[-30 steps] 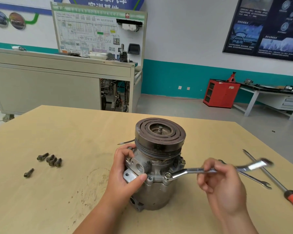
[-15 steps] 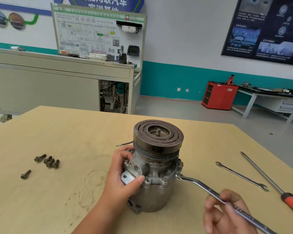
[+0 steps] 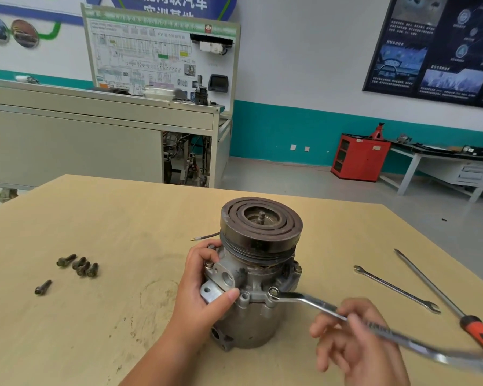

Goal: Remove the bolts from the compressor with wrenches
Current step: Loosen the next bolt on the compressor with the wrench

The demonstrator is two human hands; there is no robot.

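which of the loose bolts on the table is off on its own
The lone bolt, lowest and leftmost of the five in the view. The other four bolts lie bunched together, up and to its right.

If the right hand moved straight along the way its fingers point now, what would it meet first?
Probably the compressor: the right hand, holding the wrench, points up and left toward its lower housing, and nothing else shows in that line. Depth is hard to judge from this one view.
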